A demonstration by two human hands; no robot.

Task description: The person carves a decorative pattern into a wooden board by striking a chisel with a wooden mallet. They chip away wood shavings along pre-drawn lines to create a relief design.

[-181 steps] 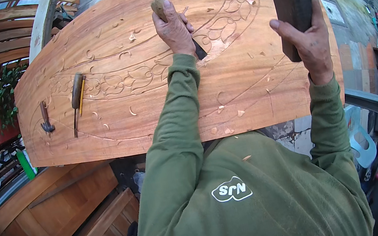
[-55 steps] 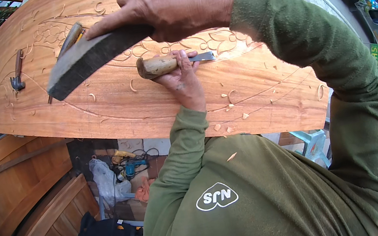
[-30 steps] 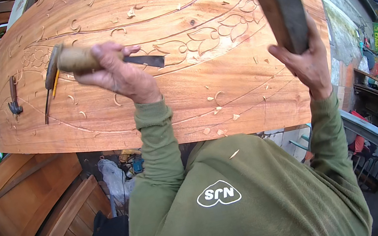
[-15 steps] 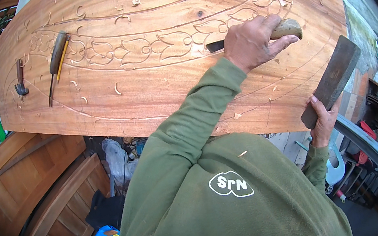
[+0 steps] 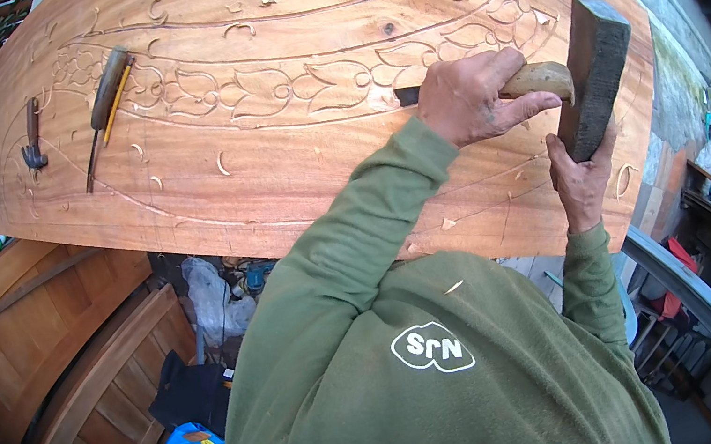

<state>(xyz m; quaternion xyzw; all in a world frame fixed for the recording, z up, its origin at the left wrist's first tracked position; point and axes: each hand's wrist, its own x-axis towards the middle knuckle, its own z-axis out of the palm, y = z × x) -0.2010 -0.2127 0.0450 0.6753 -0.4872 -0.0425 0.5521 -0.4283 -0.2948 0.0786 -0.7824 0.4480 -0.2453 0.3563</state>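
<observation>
Above the carved wooden panel (image 5: 263, 181), the left hand (image 5: 469, 99) wraps its fingers around the chisel (image 5: 539, 78), thumb along the handle; the blade (image 5: 408, 97) points toward the panel's left end, the butt toward its right. Over the panel's right end, the right hand (image 5: 583, 182) clasps the near end of a dark block (image 5: 598, 75); whether block touches butt is unclear.

The person is wearing an olive-green long-sleeved top (image 5: 428, 418), its soft cloth looking faintly fuzzy. The left sleeve (image 5: 363, 211) is bunching into folds, its cuff closing round the wrist by the bare left hand (image 5: 463, 103); the right sleeve (image 5: 589, 276) is running up to the bare right hand (image 5: 584, 182). A white-outlined, lobed emblem (image 5: 432, 348) is framing white letters on the chest
</observation>
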